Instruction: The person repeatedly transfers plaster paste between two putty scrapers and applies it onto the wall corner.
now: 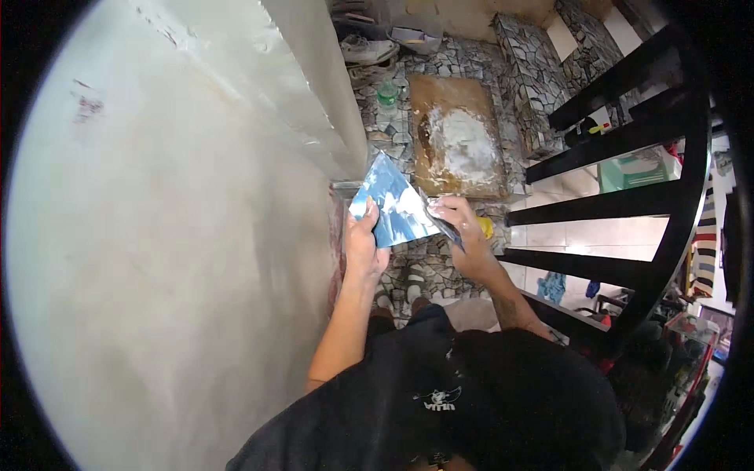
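My left hand [363, 243] grips a shiny blue, roughly triangular plate [389, 220] smeared with white paste, thumb on its face. At the plate's right corner, my right hand [463, 231] is closed on a thin metal blade [444, 224] with white paste on it and on my fingers. The blade touches or nearly touches the plate's edge. Beyond them, a brown board [424, 92] heaped with white powder or paste lies on the stone-patterned step. Something yellow [486, 228] is partly hidden behind my right hand.
A pale wall [157, 196] fills the left. Dark stair railings [581, 267] curve along the right, with a green plastic item [628, 173] below. A bottle [386, 96], shoes [367, 49] and stone-patterned steps [526, 78] are ahead. My feet stand on patterned flooring [424, 263].
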`<state>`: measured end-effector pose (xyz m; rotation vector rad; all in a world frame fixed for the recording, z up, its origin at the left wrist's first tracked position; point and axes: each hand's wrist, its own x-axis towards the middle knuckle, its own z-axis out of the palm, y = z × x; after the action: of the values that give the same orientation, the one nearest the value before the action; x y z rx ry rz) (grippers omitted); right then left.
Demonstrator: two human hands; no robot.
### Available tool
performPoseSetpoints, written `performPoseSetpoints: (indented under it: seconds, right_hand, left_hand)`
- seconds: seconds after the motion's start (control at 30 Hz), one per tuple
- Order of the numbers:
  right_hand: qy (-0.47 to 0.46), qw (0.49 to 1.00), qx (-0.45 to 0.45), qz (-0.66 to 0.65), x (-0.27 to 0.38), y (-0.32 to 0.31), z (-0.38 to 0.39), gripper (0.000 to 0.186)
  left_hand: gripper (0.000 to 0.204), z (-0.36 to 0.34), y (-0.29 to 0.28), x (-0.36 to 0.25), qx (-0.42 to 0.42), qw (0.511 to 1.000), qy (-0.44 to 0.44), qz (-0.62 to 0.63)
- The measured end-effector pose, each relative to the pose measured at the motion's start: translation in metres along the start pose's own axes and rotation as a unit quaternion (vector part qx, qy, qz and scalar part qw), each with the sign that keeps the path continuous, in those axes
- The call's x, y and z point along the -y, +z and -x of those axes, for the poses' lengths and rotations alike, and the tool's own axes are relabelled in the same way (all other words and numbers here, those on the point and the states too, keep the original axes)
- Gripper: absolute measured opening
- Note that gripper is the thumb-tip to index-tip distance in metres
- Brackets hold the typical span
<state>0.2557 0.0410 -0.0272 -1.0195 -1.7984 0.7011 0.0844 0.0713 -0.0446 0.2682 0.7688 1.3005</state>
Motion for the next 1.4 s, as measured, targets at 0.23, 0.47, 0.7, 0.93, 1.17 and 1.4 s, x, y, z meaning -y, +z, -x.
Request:
performPoseSetpoints:
  seconds: [0.23, 0.47, 0.7, 0.93, 1.17, 1.4]
  right_hand:
    - [0.448, 0.801, -0.192, -0.348, -0.111, 0.064, 0.047, 0.051]
    - [0.443, 0.506, -0.368, -0.643, -0.176, 0.182, -0.079, 0.018]
    - [0.406, 0.44, -0.456, -0.659, -0.136, 0.207, -0.155, 0.045]
    - [0.399, 0.453, -0.439, -0.666, -0.134, 0.23, -0.18, 0.049]
    - [0.421, 0.541, -0.446, -0.575, -0.101, 0.206, -0.213, 0.051]
    - [0.431, 0.547, -0.478, -0.536, -0.055, 0.192, -0.24, 0.063]
  left_hand:
    - [0.033, 0.059, 0.039, -0.012, 0.008, 0.999, 0.001, 0.053]
    - [0.029, 0.081, 0.021, -0.009, -0.082, 0.996, -0.024, -0.004]
    - [0.027, 0.087, -0.032, -0.072, -0.047, 0.999, 0.004, -0.017]
    - [0.028, 0.073, -0.048, -0.102, -0.071, 0.997, 0.004, 0.004]
    - [0.03, 0.073, -0.051, -0.12, -0.097, 0.995, 0.005, -0.009]
    - [0.031, 0.089, -0.048, -0.136, -0.064, 0.998, 0.004, -0.005]
